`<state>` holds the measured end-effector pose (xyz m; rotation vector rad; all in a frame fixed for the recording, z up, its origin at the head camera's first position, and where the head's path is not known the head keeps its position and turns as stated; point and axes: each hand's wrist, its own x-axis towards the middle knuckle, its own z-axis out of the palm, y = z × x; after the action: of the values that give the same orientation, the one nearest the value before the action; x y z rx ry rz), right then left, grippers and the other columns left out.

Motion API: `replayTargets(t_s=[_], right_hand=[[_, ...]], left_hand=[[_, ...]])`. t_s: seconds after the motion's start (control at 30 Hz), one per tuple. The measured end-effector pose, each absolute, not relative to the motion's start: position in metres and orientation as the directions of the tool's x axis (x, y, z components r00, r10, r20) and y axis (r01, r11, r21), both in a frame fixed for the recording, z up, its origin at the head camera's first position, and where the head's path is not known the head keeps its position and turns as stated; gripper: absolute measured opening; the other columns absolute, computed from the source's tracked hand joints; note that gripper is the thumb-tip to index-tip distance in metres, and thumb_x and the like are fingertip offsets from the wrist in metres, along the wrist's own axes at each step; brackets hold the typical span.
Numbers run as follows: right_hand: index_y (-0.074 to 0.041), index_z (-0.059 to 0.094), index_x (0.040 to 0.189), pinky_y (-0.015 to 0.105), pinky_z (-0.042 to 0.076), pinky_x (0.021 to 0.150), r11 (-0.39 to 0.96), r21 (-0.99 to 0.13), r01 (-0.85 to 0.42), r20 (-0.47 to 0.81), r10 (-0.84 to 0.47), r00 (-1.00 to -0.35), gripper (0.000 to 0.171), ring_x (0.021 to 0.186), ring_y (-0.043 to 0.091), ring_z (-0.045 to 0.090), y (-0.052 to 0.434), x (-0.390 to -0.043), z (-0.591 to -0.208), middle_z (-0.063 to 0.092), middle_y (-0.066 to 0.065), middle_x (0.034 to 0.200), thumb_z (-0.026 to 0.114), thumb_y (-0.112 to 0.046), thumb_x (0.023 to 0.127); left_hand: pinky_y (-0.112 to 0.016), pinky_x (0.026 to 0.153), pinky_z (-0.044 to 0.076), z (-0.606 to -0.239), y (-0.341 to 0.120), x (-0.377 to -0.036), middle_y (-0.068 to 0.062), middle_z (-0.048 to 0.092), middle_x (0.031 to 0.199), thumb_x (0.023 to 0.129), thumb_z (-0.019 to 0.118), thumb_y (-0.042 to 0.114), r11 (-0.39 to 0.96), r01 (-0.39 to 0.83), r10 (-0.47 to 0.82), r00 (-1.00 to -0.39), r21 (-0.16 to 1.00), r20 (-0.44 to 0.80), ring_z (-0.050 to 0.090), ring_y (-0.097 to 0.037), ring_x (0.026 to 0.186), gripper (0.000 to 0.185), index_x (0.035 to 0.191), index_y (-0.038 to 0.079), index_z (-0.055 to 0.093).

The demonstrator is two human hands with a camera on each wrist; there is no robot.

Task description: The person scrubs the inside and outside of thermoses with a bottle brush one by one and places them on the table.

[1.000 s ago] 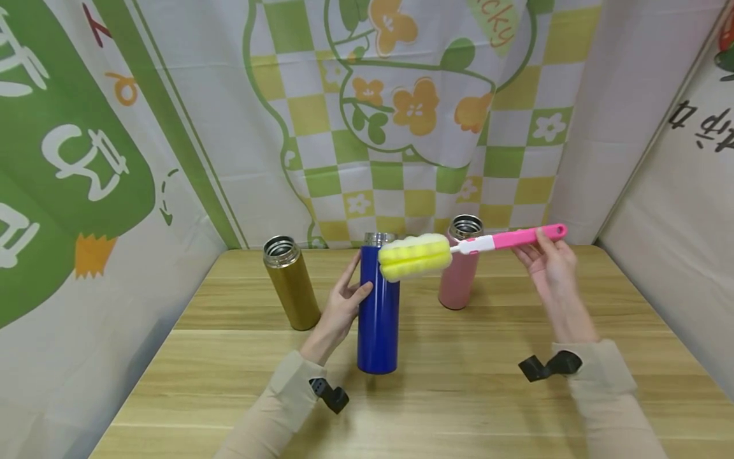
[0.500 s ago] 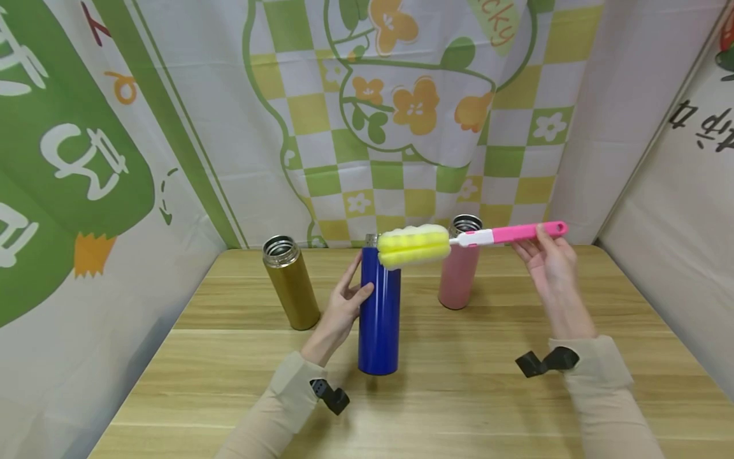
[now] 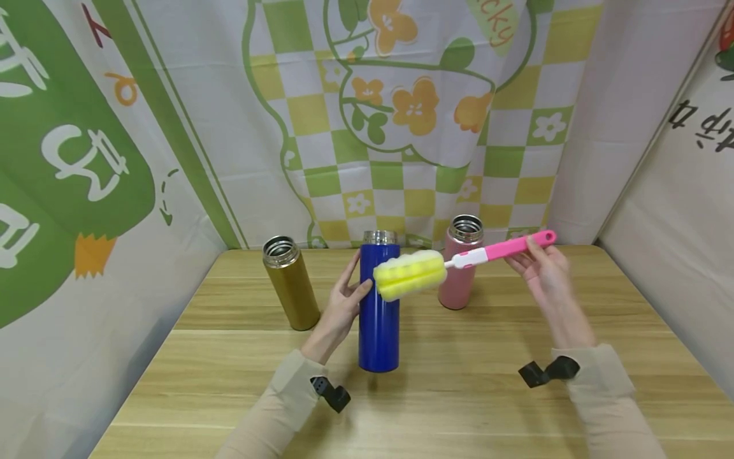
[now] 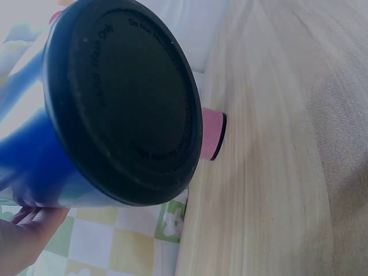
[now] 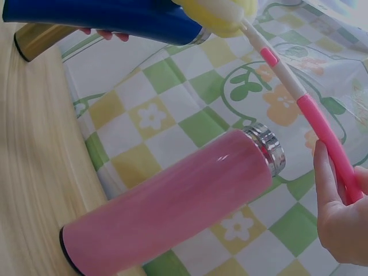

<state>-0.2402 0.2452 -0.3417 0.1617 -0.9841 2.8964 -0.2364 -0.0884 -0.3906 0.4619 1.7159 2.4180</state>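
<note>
My left hand (image 3: 338, 313) grips a blue thermos bottle (image 3: 378, 335) from its left side. The bottle is lifted off the table and lidless, with a bare steel neck; its dark base (image 4: 129, 103) faces the left wrist camera. In my right hand (image 3: 547, 277) is a bottle brush (image 3: 507, 247), its pink handle pinched near the holed end. The brush's yellow-and-white sponge head (image 3: 410, 275) points left and overlaps the upper part of the blue bottle in the head view. Whether the sponge touches the bottle I cannot tell.
A gold bottle (image 3: 295, 290) stands left of my left hand, its mouth uncovered. Behind the brush, to the right, stands a lidless pink bottle (image 5: 172, 210). The wooden table (image 3: 459, 401) meets a patterned cloth (image 3: 401, 185) at the back.
The brush rose slightly, then came down and a little left with my right hand, its head now lower across the blue bottle. The left hand and blue bottle have barely moved.
</note>
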Motion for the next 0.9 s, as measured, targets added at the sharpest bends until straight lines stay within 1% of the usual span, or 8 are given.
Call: replayTargets(t_s=[0.23, 0.33, 0.37, 0.47, 0.57, 0.6, 0.67, 0.9], right_hand=[[0.002, 0.052, 0.091, 0.033, 0.050, 0.073, -0.700, -0.704, -0.118, 0.186, -0.021, -0.982, 0.005, 0.076, 0.025, 0.064, 0.244, -0.239, -0.350, 0.064, 0.016, 0.084, 0.050, -0.001, 0.087], [0.002, 0.051, 0.095, 0.032, 0.050, 0.074, -0.626, -0.769, -0.131, 0.214, -0.058, -0.975, 0.012, 0.077, 0.023, 0.064, 0.244, -0.239, -0.353, 0.064, 0.015, 0.086, 0.055, -0.005, 0.085], [0.002, 0.051, 0.096, 0.032, 0.050, 0.074, -0.632, -0.764, -0.126, 0.235, -0.092, -0.968, 0.013, 0.078, 0.023, 0.064, 0.253, -0.255, -0.373, 0.064, 0.015, 0.087, 0.055, -0.005, 0.085], [0.002, 0.050, 0.097, 0.032, 0.050, 0.074, -0.569, -0.808, -0.153, 0.267, -0.122, -0.956, 0.020, 0.078, 0.021, 0.064, 0.252, -0.255, -0.376, 0.065, 0.014, 0.087, 0.059, -0.010, 0.084], [0.001, 0.051, 0.095, 0.032, 0.050, 0.072, -0.554, -0.818, -0.158, 0.287, -0.154, -0.945, 0.012, 0.077, 0.020, 0.065, 0.247, -0.253, -0.376, 0.066, 0.012, 0.085, 0.055, -0.006, 0.086], [0.001, 0.051, 0.094, 0.032, 0.050, 0.072, -0.518, -0.838, -0.171, 0.284, -0.146, -0.948, 0.010, 0.076, 0.020, 0.065, 0.235, -0.236, -0.358, 0.066, 0.011, 0.083, 0.054, -0.004, 0.086], [0.001, 0.052, 0.094, 0.033, 0.050, 0.071, -0.517, -0.840, -0.164, 0.292, -0.175, -0.940, 0.007, 0.076, 0.020, 0.065, 0.232, -0.234, -0.356, 0.065, 0.011, 0.083, 0.049, 0.000, 0.088], [-0.003, 0.053, 0.094, 0.032, 0.051, 0.070, -0.462, -0.878, -0.127, 0.251, -0.218, -0.943, 0.012, 0.073, 0.019, 0.064, 0.226, -0.231, -0.352, 0.065, 0.010, 0.082, 0.044, 0.003, 0.089]], left_hand=[[-0.034, 0.079, 0.047, -0.389, -0.089, -0.237, -0.028, 0.038, 0.129, 0.090, 0.049, 0.009, -0.344, 0.067, 0.285, -0.943, 0.937, 0.171, 0.055, -0.019, 0.099, 0.064, 0.142, 0.024, 0.015], [-0.037, 0.081, 0.047, -0.389, -0.088, -0.238, -0.029, 0.039, 0.128, 0.090, 0.048, 0.007, -0.350, 0.069, 0.284, -0.942, 0.934, 0.176, 0.055, -0.021, 0.100, 0.063, 0.142, 0.026, 0.018], [-0.038, 0.082, 0.046, -0.389, -0.088, -0.238, -0.029, 0.039, 0.128, 0.090, 0.048, 0.007, -0.352, 0.067, 0.285, -0.943, 0.934, 0.175, 0.055, -0.022, 0.100, 0.062, 0.141, 0.028, 0.019], [-0.041, 0.083, 0.045, -0.388, -0.087, -0.238, -0.029, 0.039, 0.128, 0.090, 0.048, 0.007, -0.357, 0.071, 0.281, -0.943, 0.931, 0.180, 0.054, -0.023, 0.101, 0.062, 0.141, 0.029, 0.020], [-0.042, 0.084, 0.044, -0.385, -0.087, -0.238, -0.029, 0.038, 0.128, 0.090, 0.048, 0.006, -0.357, 0.074, 0.277, -0.944, 0.931, 0.181, 0.053, -0.025, 0.102, 0.062, 0.141, 0.029, 0.020], [-0.042, 0.084, 0.044, -0.385, -0.086, -0.237, -0.029, 0.038, 0.128, 0.090, 0.048, 0.006, -0.356, 0.077, 0.276, -0.944, 0.931, 0.183, 0.053, -0.025, 0.102, 0.063, 0.141, 0.029, 0.020], [-0.042, 0.084, 0.044, -0.384, -0.086, -0.237, -0.029, 0.038, 0.128, 0.090, 0.049, 0.006, -0.356, 0.080, 0.274, -0.944, 0.931, 0.186, 0.053, -0.025, 0.102, 0.063, 0.141, 0.028, 0.020], [-0.040, 0.084, 0.045, -0.388, -0.087, -0.238, -0.029, 0.039, 0.128, 0.090, 0.049, 0.009, -0.359, 0.071, 0.288, -0.940, 0.931, 0.183, 0.054, -0.023, 0.100, 0.063, 0.141, 0.031, 0.019]])
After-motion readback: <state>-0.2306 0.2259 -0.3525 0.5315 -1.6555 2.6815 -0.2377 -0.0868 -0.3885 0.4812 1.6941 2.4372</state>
